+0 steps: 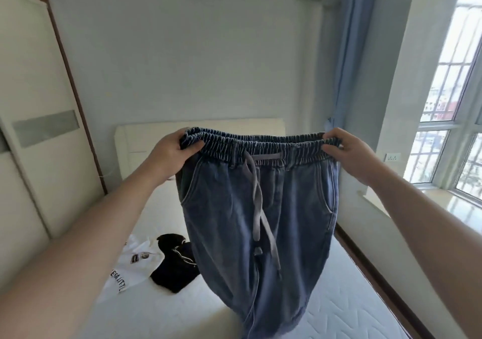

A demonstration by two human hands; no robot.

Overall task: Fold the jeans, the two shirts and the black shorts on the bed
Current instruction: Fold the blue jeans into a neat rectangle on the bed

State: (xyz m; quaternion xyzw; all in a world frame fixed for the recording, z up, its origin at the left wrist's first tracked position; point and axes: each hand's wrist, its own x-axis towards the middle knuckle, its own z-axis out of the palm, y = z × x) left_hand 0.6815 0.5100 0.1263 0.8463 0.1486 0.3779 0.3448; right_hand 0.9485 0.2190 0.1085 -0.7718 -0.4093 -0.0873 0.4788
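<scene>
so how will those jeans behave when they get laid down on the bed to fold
Probably floppy: the jeans hang limp from the waistband, which the left hand and right hand grip. The gathered elastic waistband will likely bunch up again once released. The loose grey drawstring may stray across the fold.

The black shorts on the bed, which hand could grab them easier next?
Probably the left hand. The black shorts lie on the mattress below the left arm, left of the hanging jeans. The right hand would have to cross the jeans.
</scene>
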